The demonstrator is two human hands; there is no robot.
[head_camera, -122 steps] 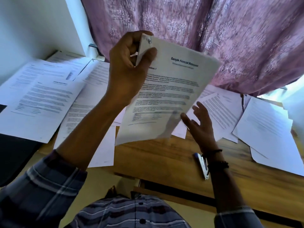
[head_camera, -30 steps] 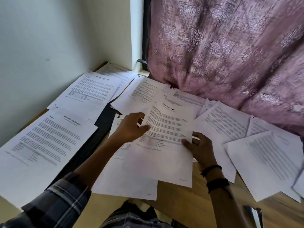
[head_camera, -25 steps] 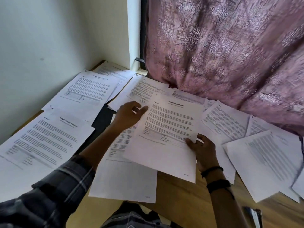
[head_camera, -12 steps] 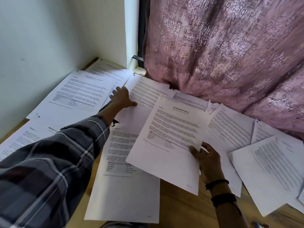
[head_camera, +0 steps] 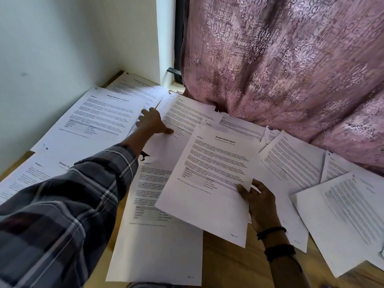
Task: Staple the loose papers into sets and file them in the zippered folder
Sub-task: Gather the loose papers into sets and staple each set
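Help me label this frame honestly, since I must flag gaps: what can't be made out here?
Head view:
- Right hand fingers: hidden under the Sample Health Report it pinches.
- Whether that report is stapled: too small to tell.
- Body text on the loose papers: blurred.
- Dark patch between sheets: mostly covered, unidentifiable.
- Rightmost papers: cut off by the frame edge.

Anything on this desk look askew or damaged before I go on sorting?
Yes. The loose pages lie overlapping at all angles, not stacked. The rear ones run under the pink curtain, where a few page corners look ragged or curled. The right hand pinches the Sample Health Report sheet, tilted across the others.
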